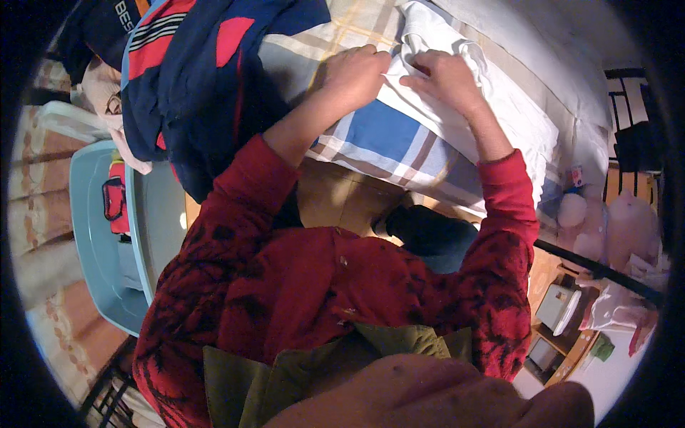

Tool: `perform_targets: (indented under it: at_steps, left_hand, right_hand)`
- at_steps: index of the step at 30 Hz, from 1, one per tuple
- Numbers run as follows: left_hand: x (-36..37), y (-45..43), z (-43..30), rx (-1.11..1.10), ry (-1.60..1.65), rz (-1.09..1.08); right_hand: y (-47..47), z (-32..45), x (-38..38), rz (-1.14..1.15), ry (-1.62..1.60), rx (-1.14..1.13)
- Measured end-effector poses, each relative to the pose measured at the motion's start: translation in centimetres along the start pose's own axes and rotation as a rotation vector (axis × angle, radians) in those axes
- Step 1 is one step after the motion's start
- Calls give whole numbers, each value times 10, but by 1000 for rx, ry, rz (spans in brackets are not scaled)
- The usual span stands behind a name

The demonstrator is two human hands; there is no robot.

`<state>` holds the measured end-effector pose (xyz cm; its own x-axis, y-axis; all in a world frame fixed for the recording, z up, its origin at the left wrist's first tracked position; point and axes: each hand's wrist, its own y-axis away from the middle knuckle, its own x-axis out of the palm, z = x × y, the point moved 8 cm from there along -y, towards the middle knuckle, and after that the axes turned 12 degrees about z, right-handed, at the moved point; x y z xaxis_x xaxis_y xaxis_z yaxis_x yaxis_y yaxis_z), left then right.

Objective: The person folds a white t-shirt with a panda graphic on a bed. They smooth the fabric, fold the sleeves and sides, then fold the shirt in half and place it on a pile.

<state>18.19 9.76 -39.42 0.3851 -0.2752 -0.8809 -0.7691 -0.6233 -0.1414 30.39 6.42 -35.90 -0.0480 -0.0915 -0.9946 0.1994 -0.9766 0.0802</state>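
A white cloth garment [503,115] lies partly bunched over a checked bed sheet [385,131], spreading towards the right. My left hand [356,75] pinches the garment's left edge between thumb and fingers. Close beside it, my right hand [447,80] has its fingers curled into the white fabric, with the thumb pointing left. The fabric rises in folds beyond both hands. Left of my left arm is a heap of dark navy clothing [192,107] with red panels and white stripes.
A light blue plastic tub [99,289] stands at the left, with a red item [116,198] inside. Pale pink clothing [104,91] hangs near it. A black bed rail [599,270] runs along the right. Beyond it is a wooden shelf [575,356] with boxes.
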Motion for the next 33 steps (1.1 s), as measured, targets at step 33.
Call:
perform_targets:
  at_steps: [33]
  left_hand:
    - [10, -8, 12, -70, -190, 93]
  right_hand:
    - [158, -81, 34, -220, -590, 575]
